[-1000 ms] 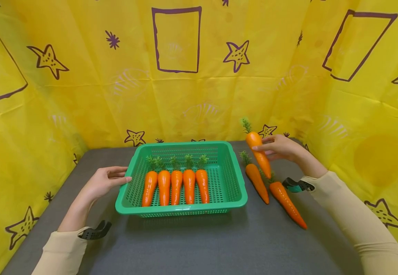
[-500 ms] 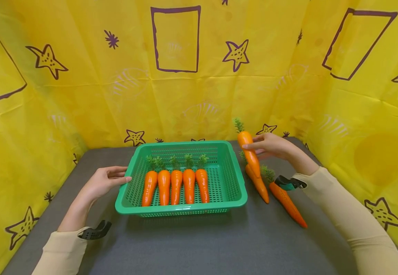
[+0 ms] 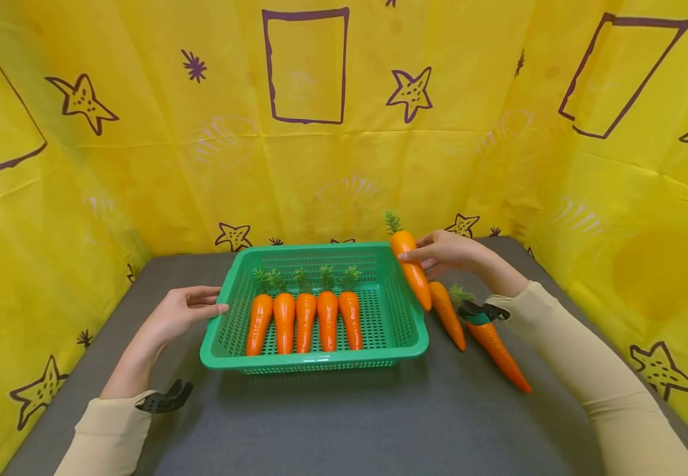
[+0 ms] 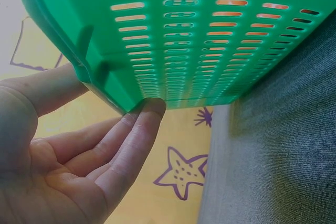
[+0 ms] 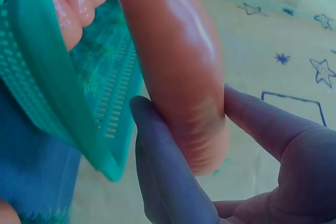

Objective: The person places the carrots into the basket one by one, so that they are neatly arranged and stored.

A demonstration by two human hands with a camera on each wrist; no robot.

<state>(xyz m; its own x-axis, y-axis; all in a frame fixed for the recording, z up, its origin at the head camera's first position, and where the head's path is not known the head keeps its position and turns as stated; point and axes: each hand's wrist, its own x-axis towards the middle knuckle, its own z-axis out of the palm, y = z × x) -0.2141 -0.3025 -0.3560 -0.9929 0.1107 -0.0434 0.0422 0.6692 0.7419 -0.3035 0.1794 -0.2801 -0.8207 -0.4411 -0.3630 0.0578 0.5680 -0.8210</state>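
Note:
A green plastic basket (image 3: pixel 314 361) with perforated walls stands on the grey table. Several orange carrots (image 3: pixel 305 322) with green tops lie in it side by side, towards its left and middle. At the basket's left rim is my left hand (image 3: pixel 180 314); in the left wrist view its thumb hooks over the rim while the fingers (image 4: pixel 123 153) touch the outer wall. My right hand (image 3: pixel 447 254) pinches another carrot (image 3: pixel 412 271) near its thick end, thumb on one side and fingers on the other. That carrot is tilted, above the basket's right rim, tip pointing down.
Two more carrots lie on the table right of the basket: one carrot (image 3: pixel 447 317) close to its wall, partly covered by the held one, and another carrot (image 3: pixel 501 354) farther right under my right wrist. Yellow cloth (image 3: pixel 344 178) with drawn stars encloses the back and sides.
My right hand has moved left with the carrot, from above the loose carrots to the basket's right rim. The left hand and the basket have stayed in place.

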